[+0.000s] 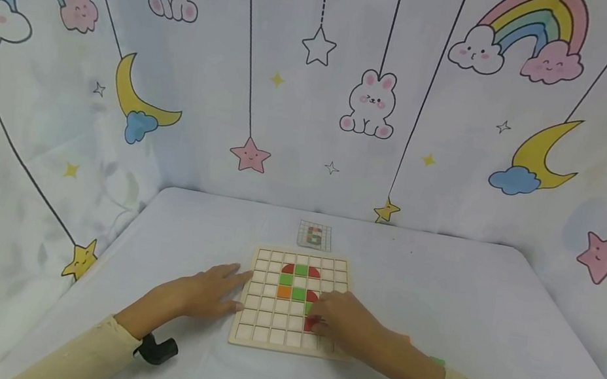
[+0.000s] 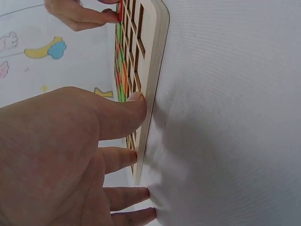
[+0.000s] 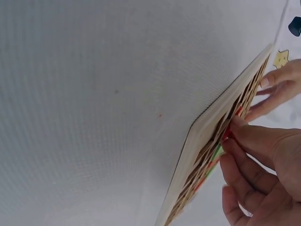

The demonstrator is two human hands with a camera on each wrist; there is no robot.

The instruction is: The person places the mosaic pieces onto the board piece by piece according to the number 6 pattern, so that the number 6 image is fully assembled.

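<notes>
A wooden grid board [image 1: 261, 335] lies on the table with small red, green and orange tiles in some cells, among them an orange tile [image 1: 284, 292] and a green tile [image 1: 300, 270]. My right hand [image 1: 348, 322] is over the board's right side, thumb and fingertips pinching a small red tile [image 3: 226, 133] low over the cells. Fingers partly cover that tile and the green one above it. At the board's left edge rests my left hand [image 1: 209, 292], fingers spread and extended, the thumb [image 2: 136, 106] right at the wooden rim.
Behind the board lies a small grid card [image 1: 315, 236] with a coloured figure on it. An orange piece [image 1: 404, 339] and a green piece [image 1: 437, 361] show beside my right forearm on the white tabletop [image 1: 203, 220]. A patterned cloth [image 1: 315, 118] hangs behind.
</notes>
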